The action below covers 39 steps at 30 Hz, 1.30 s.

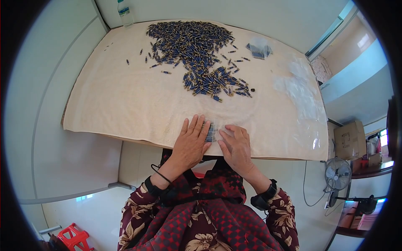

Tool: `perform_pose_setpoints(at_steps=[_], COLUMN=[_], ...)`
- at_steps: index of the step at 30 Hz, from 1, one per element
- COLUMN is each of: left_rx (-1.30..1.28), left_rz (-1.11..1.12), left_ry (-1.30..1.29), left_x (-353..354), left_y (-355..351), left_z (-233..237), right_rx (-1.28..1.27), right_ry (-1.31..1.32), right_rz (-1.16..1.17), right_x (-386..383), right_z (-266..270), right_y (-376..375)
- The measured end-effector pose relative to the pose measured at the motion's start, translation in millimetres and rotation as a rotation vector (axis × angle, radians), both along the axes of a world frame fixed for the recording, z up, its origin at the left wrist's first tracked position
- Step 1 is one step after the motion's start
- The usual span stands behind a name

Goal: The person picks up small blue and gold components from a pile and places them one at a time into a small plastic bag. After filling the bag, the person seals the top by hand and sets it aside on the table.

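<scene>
My left hand [190,142] lies flat with its fingers stretched out, palm down, partly over a small clear plastic bag [212,133] at the table's front edge. Inside the bag is a row of small dark-blue pieces, partly hidden by that hand. Just right of the bag, my right hand [237,144] rests on the cloth with its fingers bent and apart, the thumb away from the forefinger. Nothing shows in its grasp. Farther back spreads a large heap of small blue cylindrical pieces with brass-coloured ends [188,46], with a looser cluster [215,81] toward me.
A cream cloth [113,96] covers the table. Filled clear bags [259,51] lie at the back right, with flat clear plastic bags [302,96] along the right side. A water bottle [124,13] stands at the back left. A fan [338,173] and a cardboard box [350,140] are at right.
</scene>
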<state>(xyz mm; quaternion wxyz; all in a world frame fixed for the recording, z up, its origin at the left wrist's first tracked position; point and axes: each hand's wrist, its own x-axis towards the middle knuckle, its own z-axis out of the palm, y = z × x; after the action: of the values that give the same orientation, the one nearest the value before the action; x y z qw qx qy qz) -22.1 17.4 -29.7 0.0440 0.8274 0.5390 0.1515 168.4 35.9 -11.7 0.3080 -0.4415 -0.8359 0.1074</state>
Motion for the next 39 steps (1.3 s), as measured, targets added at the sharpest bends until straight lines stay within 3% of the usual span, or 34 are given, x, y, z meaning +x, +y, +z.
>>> perform_pose_setpoints(at_steps=[29, 39], left_rx=[-0.018, -0.017], left_rz=[0.014, -0.078], left_ry=[0.039, -0.102], left_x=[5.3, 3.8], left_y=[-2.4, 1.7], left_z=[-0.1, 13.9], right_rx=[-0.025, 0.036], right_ry=[0.057, 0.088], right_rz=[-0.013, -0.065], right_x=[3.9, 2.5], right_z=[-8.1, -15.4], right_y=[2.3, 5.9])
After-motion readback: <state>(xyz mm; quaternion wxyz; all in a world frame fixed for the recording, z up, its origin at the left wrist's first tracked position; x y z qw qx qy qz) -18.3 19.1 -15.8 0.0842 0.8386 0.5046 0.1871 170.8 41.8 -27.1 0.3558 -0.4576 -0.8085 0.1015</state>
